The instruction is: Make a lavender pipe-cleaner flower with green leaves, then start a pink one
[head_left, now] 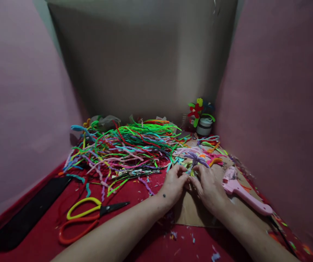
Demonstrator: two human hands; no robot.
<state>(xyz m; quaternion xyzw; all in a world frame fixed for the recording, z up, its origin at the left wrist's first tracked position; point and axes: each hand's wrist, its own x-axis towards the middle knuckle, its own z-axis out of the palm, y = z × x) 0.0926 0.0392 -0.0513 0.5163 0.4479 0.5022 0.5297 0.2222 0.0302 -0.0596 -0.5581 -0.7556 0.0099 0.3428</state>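
A purple pipe-cleaner flower [196, 159] stands up between my two hands, above the cardboard sheet. My left hand [173, 185] is closed, with thumb and fingertips pinched at the base of the flower. From the other side my right hand [210, 187] grips near the stem, its thumb reaching toward the left fingertips. The stem is mostly hidden by the fingers. Just behind the hands lie loose pipe-cleaner pieces in pink, orange and light blue. A pink glue gun [245, 194] rests to the right of my right hand.
A large heap of coloured pipe cleaners [129, 145] covers the back left. Scissors [88, 218] with yellow and orange handles lie left of my forearm, near a black strip [27, 214]. Cardboard [193, 214] lies on the red cloth [47, 227]. Finished flowers [196, 110] stand by a jar [204, 126].
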